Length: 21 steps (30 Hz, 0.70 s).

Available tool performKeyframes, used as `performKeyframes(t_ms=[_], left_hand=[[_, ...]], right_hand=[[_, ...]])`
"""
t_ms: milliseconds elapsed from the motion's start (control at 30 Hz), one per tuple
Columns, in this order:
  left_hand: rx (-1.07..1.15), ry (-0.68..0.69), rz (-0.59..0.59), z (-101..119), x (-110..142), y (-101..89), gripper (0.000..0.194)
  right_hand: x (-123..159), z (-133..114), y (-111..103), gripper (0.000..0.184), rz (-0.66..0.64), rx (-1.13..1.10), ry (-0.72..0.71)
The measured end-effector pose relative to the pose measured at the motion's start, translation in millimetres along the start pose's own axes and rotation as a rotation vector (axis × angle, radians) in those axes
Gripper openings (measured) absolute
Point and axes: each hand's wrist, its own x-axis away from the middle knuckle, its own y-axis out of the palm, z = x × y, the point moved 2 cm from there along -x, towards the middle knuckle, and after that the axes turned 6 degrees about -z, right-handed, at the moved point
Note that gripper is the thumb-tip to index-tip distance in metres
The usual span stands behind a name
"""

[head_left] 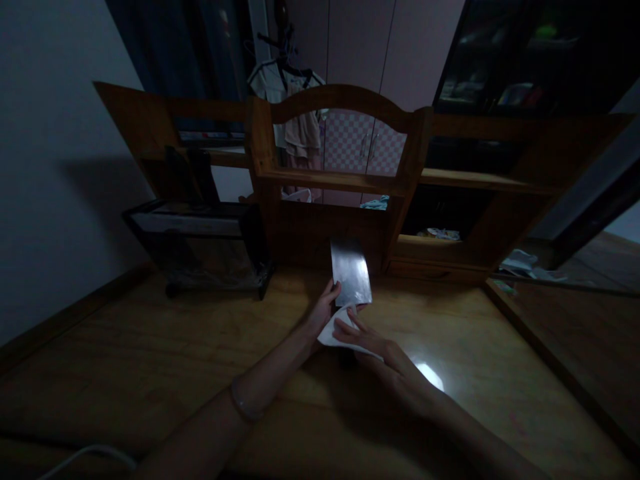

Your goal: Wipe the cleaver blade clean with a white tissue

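Observation:
A shiny, flat, roughly rectangular metal plate (351, 272) stands tilted up above the wooden desk, near the middle. My left hand (324, 313) grips its lower left edge, with the thumb on the near face. My right hand (367, 340) presses a folded white cloth or tissue (333, 328) against the plate's lower end, fingers closed on it. The cloth hides that end, and a dark shape below it is too dim to make out. Part of my left fingers is hidden behind the plate and cloth.
A wooden shelf unit (340, 179) runs along the desk's back. At the left stands a black-framed box (205, 250) with upright dark items behind it. A white cable (95, 448) lies at the lower left. Clothes (300, 123) hang behind the shelf. The room is dim.

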Motion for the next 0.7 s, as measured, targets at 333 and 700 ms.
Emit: performKeyframes(t_ms=[333, 700], left_hand=[[-0.009, 0.033, -0.016, 0, 1, -13.7, 0.034], [0.022, 0.006, 0.095, 1, -3, -19.7, 0.022]], right_hand=[[4, -19, -2, 0.034, -0.078, -0.127, 0.092], [12, 17, -5, 0.042, 0.405, -0.348, 0.294]])
